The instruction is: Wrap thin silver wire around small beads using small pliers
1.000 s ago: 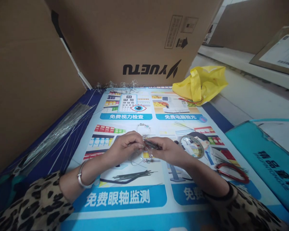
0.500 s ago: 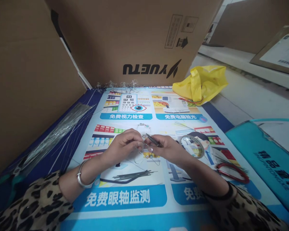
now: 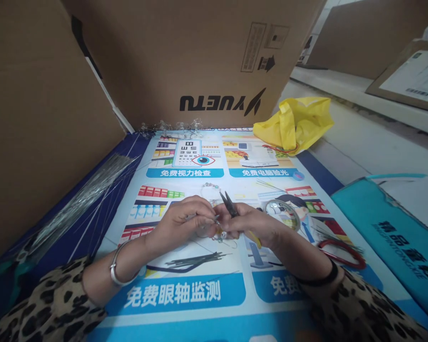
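Note:
My right hand [image 3: 255, 224] is closed around small pliers [image 3: 229, 205]; their dark pointed jaws stick up past the fingers, slightly apart, and a bit of yellow handle shows below the palm. Opposite it, almost fingertip to fingertip, my left hand [image 3: 185, 219] pinches a thin wire piece strung with small beads [image 3: 223, 234]. Its lower end hangs under the fingers, while the pinched part is mostly hidden. Just beyond both hands a curved string of coloured beads [image 3: 210, 185] shows on the printed sheet. Below them lies a bundle of short dark wires [image 3: 196, 259].
Long silver wires [image 3: 87, 194] and teal-handled scissors [image 3: 19, 268] lie at left. Beaded wire pieces [image 3: 178, 126] line the foot of a cardboard box [image 3: 157, 61]. At right are a round clear dish [image 3: 295, 219], a red loop [image 3: 360, 259], a yellow bag [image 3: 299, 121] and a teal box [image 3: 385, 213].
The pliers have turned in my right hand, so the jaws now point upward and stand apart, and the yellow handle shows. My left hand still pinches the beaded wire.

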A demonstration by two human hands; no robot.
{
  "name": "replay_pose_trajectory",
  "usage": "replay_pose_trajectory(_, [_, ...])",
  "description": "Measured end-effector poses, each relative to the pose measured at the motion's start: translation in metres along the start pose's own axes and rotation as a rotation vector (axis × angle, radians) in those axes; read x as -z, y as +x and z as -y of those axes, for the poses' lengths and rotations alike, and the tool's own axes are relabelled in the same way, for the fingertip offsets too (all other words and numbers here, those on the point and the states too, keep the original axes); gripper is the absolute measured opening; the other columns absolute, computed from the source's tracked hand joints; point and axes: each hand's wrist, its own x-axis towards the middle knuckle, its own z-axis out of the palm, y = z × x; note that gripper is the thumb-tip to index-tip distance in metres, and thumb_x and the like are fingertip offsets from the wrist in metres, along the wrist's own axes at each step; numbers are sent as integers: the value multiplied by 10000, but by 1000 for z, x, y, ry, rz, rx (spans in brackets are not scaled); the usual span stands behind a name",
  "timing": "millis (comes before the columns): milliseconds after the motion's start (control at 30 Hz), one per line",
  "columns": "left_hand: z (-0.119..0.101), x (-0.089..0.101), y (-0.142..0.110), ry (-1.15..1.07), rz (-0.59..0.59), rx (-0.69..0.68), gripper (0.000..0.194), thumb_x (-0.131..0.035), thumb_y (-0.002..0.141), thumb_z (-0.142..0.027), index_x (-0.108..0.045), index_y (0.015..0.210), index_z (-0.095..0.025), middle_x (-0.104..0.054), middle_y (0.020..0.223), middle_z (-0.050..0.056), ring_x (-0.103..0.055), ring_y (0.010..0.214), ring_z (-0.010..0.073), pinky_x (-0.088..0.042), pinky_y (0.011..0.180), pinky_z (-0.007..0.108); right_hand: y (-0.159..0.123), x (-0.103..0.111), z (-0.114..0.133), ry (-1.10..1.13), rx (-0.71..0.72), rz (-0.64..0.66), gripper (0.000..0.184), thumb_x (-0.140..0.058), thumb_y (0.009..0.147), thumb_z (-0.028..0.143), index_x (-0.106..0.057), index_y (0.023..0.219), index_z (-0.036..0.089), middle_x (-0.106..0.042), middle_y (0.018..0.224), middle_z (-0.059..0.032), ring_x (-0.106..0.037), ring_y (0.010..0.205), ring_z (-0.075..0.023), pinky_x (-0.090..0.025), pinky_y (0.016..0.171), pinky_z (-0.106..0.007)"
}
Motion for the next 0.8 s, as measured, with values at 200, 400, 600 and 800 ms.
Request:
replay_pose_trajectory(200, [3, 4, 0, -34, 0, 62, 72, -589, 807, -167, -646, 851, -162, -651, 819, 54, -609, 786, 141, -491, 730, 285, -1, 1, 1, -1, 84, -184, 200, -656, 686, 334, -634, 773, 155, -549, 612, 20, -412, 514, -67, -295, 498, -216])
replay_pose_trajectory(400, [7, 6, -1, 54, 44, 6, 135, -545, 831, -164, -634, 934, -164, -656, 869, 66, -610, 820, 146, -493, 742, 293, 0, -3, 0, -137, 254, -359, 208, -632, 715, 362, -581, 664, 167, -490, 574, 43, -397, 554, -77, -306, 554, -231])
replay_pose_trajectory(600, [7, 3, -1, 237, 61, -153, 149, -540, 823, -147, -637, 930, -185, -641, 834, 53, -583, 810, 139, -488, 712, 269, 2, -10, -2, -348, 271, -427, 220, -588, 733, 380, -581, 685, 165, -491, 605, 31, -431, 606, -105, -338, 592, -251])
replay_pose_trajectory(800, [2, 4, 0, 89, 71, 69, 119, -521, 843, -215, -624, 853, -155, -628, 791, 50, -576, 744, 133, -473, 698, 273, 2, -14, -1, -410, 269, -407, 230, -541, 772, 391, -560, 711, 170, -460, 589, 34, -415, 573, -96, -336, 547, -232])
